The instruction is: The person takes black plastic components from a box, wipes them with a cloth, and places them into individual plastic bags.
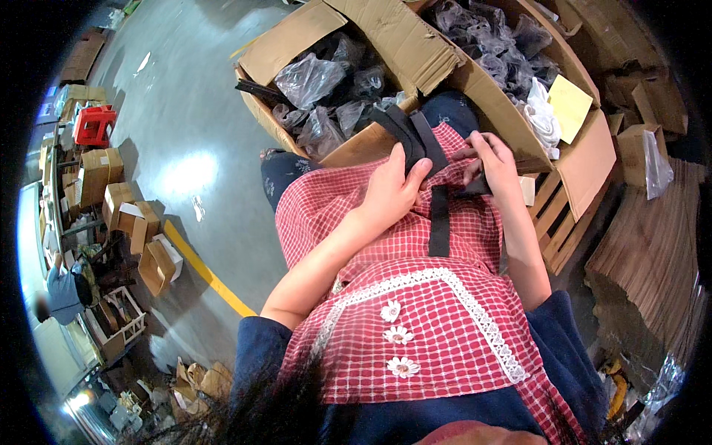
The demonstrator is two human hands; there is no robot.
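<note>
The red checked apron (326,204), spread over the wearer's knees, bears a length of black strap (439,226) lying flat. The smooth grey floor (182,119) has a yellow line (209,276) on it, a small white scrap or mark (199,209) and, at the left, small open cartons (153,273). At the right, a slatted pallet (567,222) shows beneath a big carton (586,169).

Red checked apron (437,326), navy sleeves (261,347)

A yellow line (208,275) marks the grey floor (185,107).
</note>
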